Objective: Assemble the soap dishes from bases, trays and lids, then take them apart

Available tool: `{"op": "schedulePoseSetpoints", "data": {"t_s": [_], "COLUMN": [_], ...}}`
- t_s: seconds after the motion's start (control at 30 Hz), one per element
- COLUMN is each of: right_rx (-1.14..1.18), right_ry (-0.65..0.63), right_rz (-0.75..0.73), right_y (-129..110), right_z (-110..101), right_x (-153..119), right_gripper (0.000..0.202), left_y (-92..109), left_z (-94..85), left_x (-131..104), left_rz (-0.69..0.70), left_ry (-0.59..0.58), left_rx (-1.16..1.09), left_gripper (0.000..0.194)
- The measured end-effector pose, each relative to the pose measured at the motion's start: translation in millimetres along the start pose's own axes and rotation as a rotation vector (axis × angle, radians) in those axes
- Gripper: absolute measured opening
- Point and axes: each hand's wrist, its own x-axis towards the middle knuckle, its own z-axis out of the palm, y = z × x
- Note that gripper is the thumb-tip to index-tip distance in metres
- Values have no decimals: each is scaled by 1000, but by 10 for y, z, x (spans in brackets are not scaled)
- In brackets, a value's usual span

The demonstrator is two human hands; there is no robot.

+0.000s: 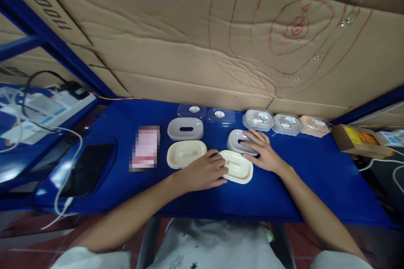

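Note:
My left hand (pixel 206 171) has its curled fingers at the left edge of a cream oval dish (pixel 238 168) and seems to grip it. My right hand (pixel 263 149) rests its fingers on a pale grey oval piece with a slot (pixel 235 141), just behind that dish; thumb and fingers sit on its right side. To the left lies a second cream dish (pixel 181 154), with another slotted grey piece (pixel 178 129) behind it. Two clear lids (pixel 192 111) with round stickers lie at the back. Right of them stand three lidded boxes, grey (pixel 259 121), grey (pixel 288 125) and peach (pixel 314 127).
A phone (pixel 145 147) lies on the blue table (pixel 309 185), left of the dishes. Farther left are a black tablet-like device (pixel 86 170) and white cables. A cardboard box (pixel 361 141) sits at the right edge. Cardboard sheets (pixel 164 46) rise behind the table.

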Motion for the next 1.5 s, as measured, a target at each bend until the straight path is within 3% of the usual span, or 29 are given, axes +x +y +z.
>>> {"op": "schedulePoseSetpoints", "data": {"t_s": [0.13,0.2,0.27,0.37,0.43,0.57,0.67,0.87,1.1,1.3,1.5], "right_rx": [-18,-34,-61,-95,-113,-130,-111,-12,85,-142,-266], "right_ry": [189,281,317,288,236,160,131,98,61,258,283], "right_rz": [119,207,273,321,328,326,310,240,126,311,377], "right_y": [48,105,148,158,135,82,67,39,36,378,460], "right_z": [-237,-393,-493,-478,-395,-257,-222,-138,-108,-98,-107], "right_x": [-33,-82,-129,-149,-129,-77,-65,-59,-30,-52,-79], "right_gripper": [34,41,52,59,62,63,57,38,32,43,52], "left_y": [-11,-4,10,28,29,-7,-65,-157,-107,-45,-78], "left_z": [-9,-25,-46,-67,-57,27,100,160,161,130,89], "left_x": [-15,-23,-27,-26,-27,-33,-31,-1,17,34,25], "left_rz": [3,8,11,1,-31,-118,-116,-66,-63,-102,-153], "left_ry": [-15,-19,-28,-35,-33,-40,-61,-27,-63,-15,5], "left_rx": [42,61,81,70,30,-36,-62,-97,-44,47,87], "left_gripper": [21,18,16,16,27,74,85,75,64,47,39]}}
